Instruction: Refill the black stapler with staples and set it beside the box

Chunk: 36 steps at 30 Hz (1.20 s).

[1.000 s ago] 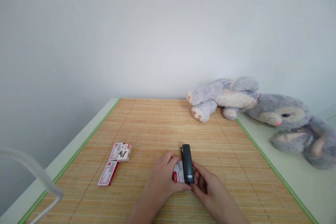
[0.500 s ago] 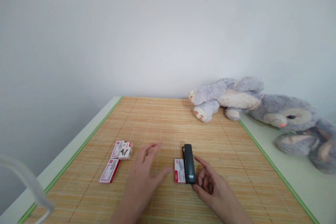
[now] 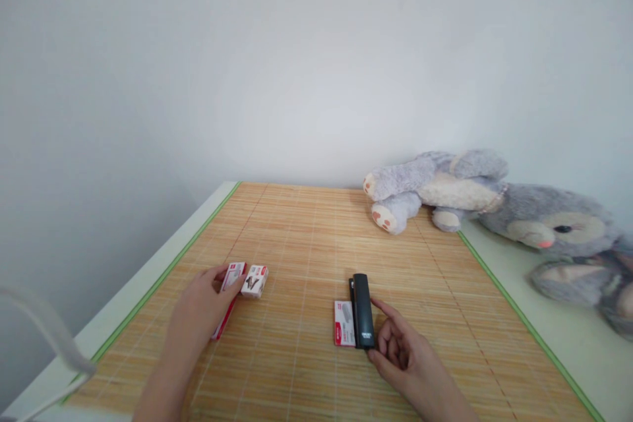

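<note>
A black stapler (image 3: 362, 310) lies on the bamboo mat (image 3: 306, 237), with a flat red-and-white staple box (image 3: 344, 323) touching its left side. My right hand (image 3: 403, 353) rests just right of the stapler's near end. Its fingers are loosely curled and apart and hold nothing. My left hand (image 3: 198, 316) reaches over to the mat's left side. Its fingertips touch a flat staple box (image 3: 234, 272) and its thumb is beside a small upright box (image 3: 255, 280). A third box (image 3: 222, 328) shows only its red edge under that hand.
A grey plush rabbit (image 3: 494, 201) lies across the table's far right corner, its feet on the mat. The mat has green edging (image 3: 198, 231) and a pale table rim (image 3: 148, 277) beside it. A white curved tube (image 3: 44, 330) crosses the lower left. A plain wall stands behind.
My left hand let go of the box beside the stapler and swung left to the group of boxes. My right hand stayed by the stapler. The view shifted slightly left.
</note>
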{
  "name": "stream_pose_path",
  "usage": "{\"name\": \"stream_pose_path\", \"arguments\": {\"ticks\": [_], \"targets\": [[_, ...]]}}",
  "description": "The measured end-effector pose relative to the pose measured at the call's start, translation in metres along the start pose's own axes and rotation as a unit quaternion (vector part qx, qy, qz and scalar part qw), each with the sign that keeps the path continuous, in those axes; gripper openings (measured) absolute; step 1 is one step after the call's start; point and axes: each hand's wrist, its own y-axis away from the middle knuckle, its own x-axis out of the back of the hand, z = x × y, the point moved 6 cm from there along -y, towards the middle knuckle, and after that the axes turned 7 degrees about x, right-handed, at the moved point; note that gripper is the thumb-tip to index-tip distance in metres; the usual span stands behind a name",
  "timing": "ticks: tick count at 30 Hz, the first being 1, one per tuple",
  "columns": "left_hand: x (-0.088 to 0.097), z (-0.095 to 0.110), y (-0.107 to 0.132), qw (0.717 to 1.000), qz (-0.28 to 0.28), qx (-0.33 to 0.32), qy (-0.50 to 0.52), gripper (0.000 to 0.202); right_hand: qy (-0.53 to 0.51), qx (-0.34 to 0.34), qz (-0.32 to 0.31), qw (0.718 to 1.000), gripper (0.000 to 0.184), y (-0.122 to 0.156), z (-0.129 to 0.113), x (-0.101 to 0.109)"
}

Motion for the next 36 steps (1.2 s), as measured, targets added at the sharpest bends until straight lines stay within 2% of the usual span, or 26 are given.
{"name": "stream_pose_path", "arguments": {"ticks": [3, 6, 8, 10, 13, 17, 21, 27, 36], "targets": [[0.006, 0.015, 0.001, 1.000, 0.010, 0.000, -0.009, 0.057, 0.003, 0.000, -0.001, 1.000, 0.075, 0.000, 0.002, 0.000], [0.023, 0.037, 0.017, 0.995, 0.094, 0.017, -0.005, 0.055, 0.009, 0.002, 0.005, 1.000, 0.075, 0.000, 0.002, 0.000], [0.025, 0.060, 0.037, 0.992, 0.123, 0.000, 0.029, 0.052, 0.006, 0.008, 0.009, 1.000, 0.075, 0.000, 0.001, 0.000], [0.012, 0.089, 0.061, 0.992, 0.074, -0.042, 0.092, 0.049, 0.008, 0.009, 0.007, 1.000, 0.074, 0.000, 0.000, 0.000], [-0.024, 0.128, 0.098, 0.981, -0.052, -0.075, 0.168, 0.044, 0.019, 0.011, 0.005, 1.000, 0.074, 0.000, 0.000, -0.001], [-0.060, 0.158, 0.132, 0.967, -0.142, -0.083, 0.193, 0.035, 0.021, 0.013, 0.008, 1.000, 0.069, 0.001, -0.001, -0.002], [-0.074, 0.164, 0.143, 0.958, -0.181, -0.085, 0.206, 0.030, 0.020, 0.003, 0.006, 1.000, 0.066, 0.001, -0.003, -0.004], [-0.083, 0.154, 0.139, 0.938, -0.211, -0.071, 0.266, 0.039, 0.018, 0.014, 0.017, 1.000, 0.064, 0.002, -0.006, -0.006], [-0.083, 0.156, 0.142, 0.936, -0.241, -0.069, 0.248, 0.037, 0.092, -0.004, 0.028, 0.995, 0.060, 0.003, -0.013, -0.009]]}}
